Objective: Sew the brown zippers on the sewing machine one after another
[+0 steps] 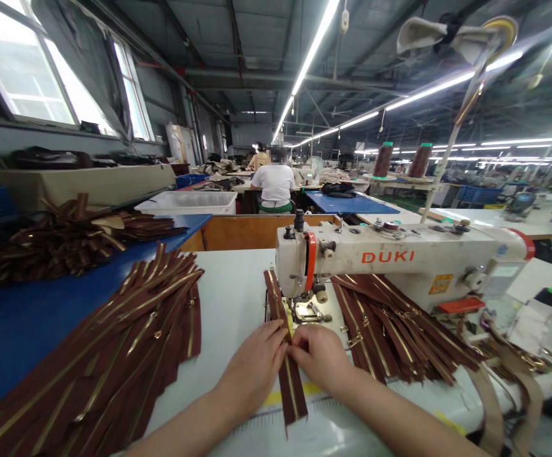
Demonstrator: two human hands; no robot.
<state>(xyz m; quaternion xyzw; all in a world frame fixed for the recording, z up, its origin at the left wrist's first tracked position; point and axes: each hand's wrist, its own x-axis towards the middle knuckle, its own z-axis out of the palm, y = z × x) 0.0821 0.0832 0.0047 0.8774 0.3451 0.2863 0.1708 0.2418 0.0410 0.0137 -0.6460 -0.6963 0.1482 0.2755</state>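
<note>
A brown zipper strip (295,388) with gold teeth lies lengthwise on the pale sewing table, its far end left of the sewing machine's (347,251) needle area. My left hand (259,358) rests on the strip's left side, fingers together and pressed on it near the presser foot. From the right, my right hand (321,355) pinches the strip's edge with thumb and forefinger, the other fingers curled. Both hands meet just in front of the metal needle plate (309,311). The fingertips partly hide the strip between them.
A large heap of brown zippers (114,343) covers the left side, over the blue table (13,336). More zippers (399,330) lie under the machine arm at right. Beige straps (488,406) hang near the right front. Ahead, a person (274,184) sits beyond a wooden panel (247,232).
</note>
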